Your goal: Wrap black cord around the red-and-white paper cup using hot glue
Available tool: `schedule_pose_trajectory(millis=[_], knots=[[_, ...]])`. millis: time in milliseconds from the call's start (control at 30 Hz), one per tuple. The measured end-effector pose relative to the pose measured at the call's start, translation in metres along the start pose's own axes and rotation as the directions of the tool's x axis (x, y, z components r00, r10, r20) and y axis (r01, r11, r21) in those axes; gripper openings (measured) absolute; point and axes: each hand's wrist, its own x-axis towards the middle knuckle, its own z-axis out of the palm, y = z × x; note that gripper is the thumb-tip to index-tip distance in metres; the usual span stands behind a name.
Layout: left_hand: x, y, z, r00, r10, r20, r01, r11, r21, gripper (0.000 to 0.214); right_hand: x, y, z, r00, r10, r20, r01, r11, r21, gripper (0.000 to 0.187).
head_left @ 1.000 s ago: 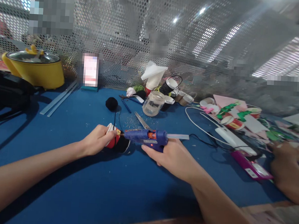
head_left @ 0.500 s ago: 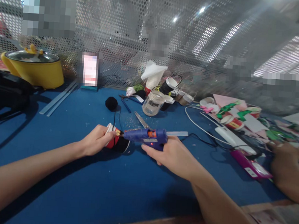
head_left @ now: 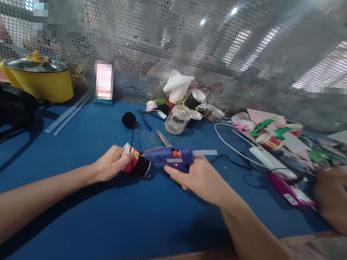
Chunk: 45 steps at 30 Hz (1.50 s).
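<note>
My left hand [head_left: 111,163] grips a red and white paper cup [head_left: 127,167] lying on its side. Black yarn [head_left: 141,167] is wound round the lower part of the cup, and a strand runs up to a black yarn ball [head_left: 129,120] on the table. In my right hand [head_left: 200,176] is a blue glue gun [head_left: 163,156], a clear glue stick [head_left: 206,152] poking out of its back and a small red light lit. Its nozzle points left at the cup's side, at the edge of the wound yarn; whether it touches, I cannot tell.
Scissors [head_left: 163,138] lie behind the glue gun, near a clear jar [head_left: 178,120]. Two glue sticks [head_left: 65,115] rest at left by a yellow pot [head_left: 44,81]. A white power strip [head_left: 273,162] and purple device [head_left: 290,191] lie right, beside another person's hand [head_left: 331,186].
The glue gun has tilted slightly, its rear rising a little, while the nozzle stays at the cup. My left hand keeps its hold on the cup almost unmoved.
</note>
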Motion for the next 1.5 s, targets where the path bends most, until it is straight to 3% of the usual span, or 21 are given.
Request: schedule_pose_trajectory(millis=[400, 633, 1033, 1267, 1500], knots=[[0.0, 0.002, 0.0, 1.0, -0.021, -0.015, 0.021, 1.0, -0.011, 0.033, 0.0, -0.001, 0.001, 1.0, -0.007, -0.013, 0.007, 1.0, -0.016, 0.028], [-0.001, 0.003, 0.0, 0.999, -0.037, -0.007, 0.037, 0.999, -0.019, 0.032, -0.001, -0.002, 0.002, 0.994, -0.07, -0.079, 0.058, 0.988, -0.14, 0.025], [0.001, 0.002, 0.003, 0.993, -0.11, -0.035, 0.106, 0.989, -0.099, 0.033, -0.007, -0.004, 0.005, 0.993, -0.094, -0.075, 0.078, 0.977, -0.197, 0.019], [0.002, 0.003, 0.002, 0.985, -0.165, -0.052, 0.157, 0.979, -0.128, 0.033, -0.008, -0.002, 0.008, 0.978, -0.182, -0.097, 0.145, 0.94, -0.308, 0.017], [0.003, 0.004, 0.003, 0.982, -0.181, -0.055, 0.17, 0.973, -0.154, 0.03, -0.009, -0.001, 0.01, 0.971, -0.235, -0.037, 0.208, 0.915, -0.346, 0.018]])
